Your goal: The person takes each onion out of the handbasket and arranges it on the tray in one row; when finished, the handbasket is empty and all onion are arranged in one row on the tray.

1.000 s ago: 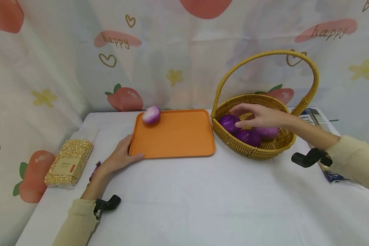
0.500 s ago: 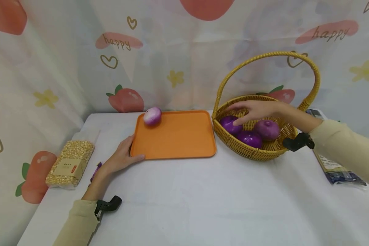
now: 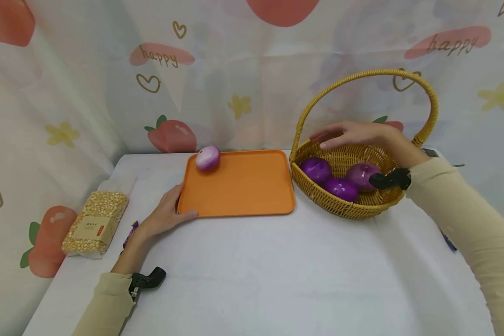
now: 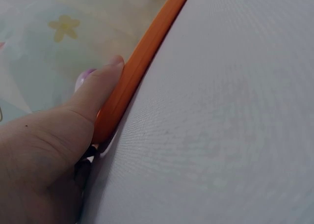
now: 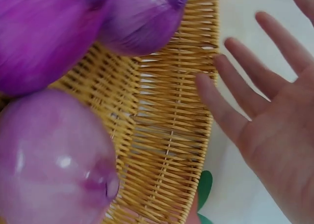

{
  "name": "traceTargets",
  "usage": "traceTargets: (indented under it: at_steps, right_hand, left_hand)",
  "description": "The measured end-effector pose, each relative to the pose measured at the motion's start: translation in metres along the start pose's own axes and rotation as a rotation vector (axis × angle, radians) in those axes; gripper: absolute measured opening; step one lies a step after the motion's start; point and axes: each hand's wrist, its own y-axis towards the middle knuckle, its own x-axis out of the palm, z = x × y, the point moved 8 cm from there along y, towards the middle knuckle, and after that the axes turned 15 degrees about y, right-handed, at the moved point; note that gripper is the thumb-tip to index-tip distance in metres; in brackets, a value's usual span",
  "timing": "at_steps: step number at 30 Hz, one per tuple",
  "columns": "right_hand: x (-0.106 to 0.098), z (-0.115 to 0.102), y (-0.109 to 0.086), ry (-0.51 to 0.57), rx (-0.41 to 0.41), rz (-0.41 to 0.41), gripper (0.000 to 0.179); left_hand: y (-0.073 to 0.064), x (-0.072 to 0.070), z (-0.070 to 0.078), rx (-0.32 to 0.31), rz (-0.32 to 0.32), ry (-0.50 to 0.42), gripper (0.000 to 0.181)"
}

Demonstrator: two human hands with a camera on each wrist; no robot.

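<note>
My left hand (image 3: pixel 166 213) grips the near left corner of an orange tray (image 3: pixel 248 186). In the left wrist view the thumb (image 4: pixel 100 86) lies along the tray's rim, and the other fingers are mostly hidden. One purple-and-white onion (image 3: pixel 208 158) sits at the tray's far left corner. Over the back of a wicker basket (image 3: pixel 319 193) hovers my right hand (image 3: pixel 354 133), fingers spread and holding nothing. Inside the basket are three purple onions: one at the left (image 3: pixel 316 169), one at the front (image 3: pixel 341 189) and a paler onion (image 3: pixel 362 175) at the right.
The basket's tall arched handle (image 3: pixel 367 73) rises beside my right forearm. A bag of corn kernels (image 3: pixel 94 221) lies at the left of the white-covered table (image 3: pixel 277 270). A small purple wrapper (image 3: pixel 131 232) is by my left wrist. Another package (image 3: pixel 448 240) is mostly hidden behind my right sleeve.
My right hand has lifted up and back from over the left onion, and its forearm has swung left across the basket's right side. The left hand and the tray stay put.
</note>
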Motion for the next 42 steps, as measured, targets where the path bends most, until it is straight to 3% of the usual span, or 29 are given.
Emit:
traceTargets:
  at_steps: [15, 26, 42]
  right_hand:
    - [-0.008, 0.028, 0.014, 0.328, 0.011, -0.018, 0.054]
    - [-0.004, 0.048, 0.021, 0.505, 0.042, -0.088, 0.055]
    - [0.019, 0.066, 0.031, 0.487, 0.145, -0.185, 0.053]
  left_hand:
    - [0.001, 0.001, -0.004, -0.013, -0.010, 0.016, 0.105]
    - [0.001, 0.000, -0.003, -0.012, -0.010, 0.013, 0.104]
    - [0.002, 0.000, -0.002, -0.021, -0.011, 0.005, 0.104]
